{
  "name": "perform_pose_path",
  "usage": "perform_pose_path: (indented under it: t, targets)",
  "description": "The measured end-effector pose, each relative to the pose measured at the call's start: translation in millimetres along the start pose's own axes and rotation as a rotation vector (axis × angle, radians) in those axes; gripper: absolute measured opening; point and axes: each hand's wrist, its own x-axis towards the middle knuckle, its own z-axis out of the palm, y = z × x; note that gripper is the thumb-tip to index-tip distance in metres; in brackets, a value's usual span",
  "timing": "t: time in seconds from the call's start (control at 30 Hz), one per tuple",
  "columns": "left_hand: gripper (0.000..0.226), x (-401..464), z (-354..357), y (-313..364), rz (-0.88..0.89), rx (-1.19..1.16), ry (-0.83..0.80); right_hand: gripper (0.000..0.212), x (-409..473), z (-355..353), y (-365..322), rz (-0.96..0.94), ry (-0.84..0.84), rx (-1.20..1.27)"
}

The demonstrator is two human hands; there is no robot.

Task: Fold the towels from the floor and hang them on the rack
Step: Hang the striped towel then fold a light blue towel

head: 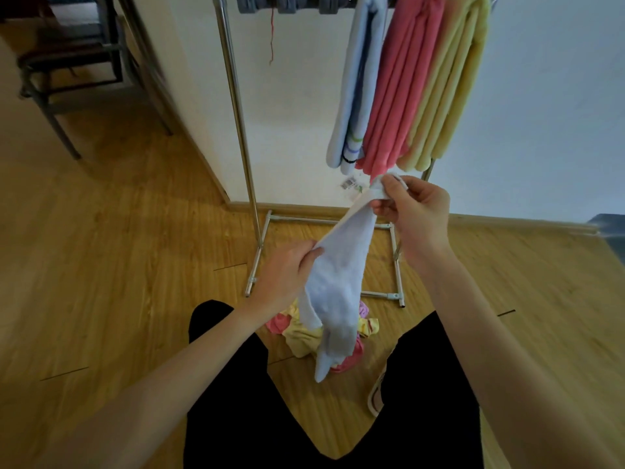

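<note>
I hold a pale blue towel (pixel 338 282) in front of me; it hangs loose and crumpled toward the floor. My right hand (pixel 414 208) pinches its top corner, up near the hanging towels. My left hand (pixel 287 270) grips its left edge lower down. Below the towel, a pile of yellow and pink towels (pixel 304 336) lies on the wooden floor between my legs. The metal rack (pixel 241 130) stands against the wall. On it hang a folded light blue towel (pixel 355 96), a pink towel (pixel 400 89) and a yellow towel (pixel 449 89), side by side.
The rack's base bars (pixel 397 265) rest on the floor just behind the pile. Grey hangers (pixel 287 3) hang on the top rail at the left. A dark metal chair (pixel 77 66) stands at the far left. A wall corner (pixel 199 130) juts out beside the rack.
</note>
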Motion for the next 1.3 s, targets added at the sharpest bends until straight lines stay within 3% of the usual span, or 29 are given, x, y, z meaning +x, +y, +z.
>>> perform_pose_path:
  t: [0.23, 0.33, 0.43, 0.53, 0.7, 0.8, 0.9, 1.13, 1.3]
  targets:
    - [0.022, 16.7, -15.1, 3.1, -0.199, -0.195, 0.098, 0.026, -2.2, -27.9, 29.3, 0.173, 0.131, 0.051]
    - [0.026, 20.9, -17.1, 10.8, -0.245, -0.229, 0.125, 0.016, -6.7, -42.2, 47.5, 0.173, 0.040, -0.045]
    - [0.027, 24.4, -20.4, 16.1, -0.271, -0.275, 0.157, 0.026, -17.6, -51.5, 62.1, 0.149, -0.106, -0.176]
    - [0.023, 26.7, -29.2, 24.5, -0.276, -0.312, 0.170, 0.023, -23.5, -55.3, 72.9, 0.068, -0.198, -0.330]
    - [0.015, 31.7, -44.7, 36.9, -0.336, -0.417, 0.176, 0.006, -29.2, -50.9, 88.4, -0.182, -0.179, -0.687]
    - [0.015, 34.3, -49.1, 39.0, -0.374, -0.419, 0.191, 0.006, -38.3, -43.1, 96.8, -0.379, -0.176, -0.766]
    - [0.014, 36.4, -53.0, 40.4, -0.403, -0.447, 0.225, 0.009, -52.8, -35.6, 95.9, -0.429, -0.242, -0.779]
    - [0.013, 41.7, -60.8, 47.1, -0.413, -0.452, 0.232, 0.019, -67.7, -17.8, 105.1, -0.682, -0.585, -0.978]
    - [0.014, 41.7, -59.3, 54.4, -0.397, -0.470, 0.211, 0.024, -58.9, 1.4, 106.6, -0.359, -0.580, -0.604]
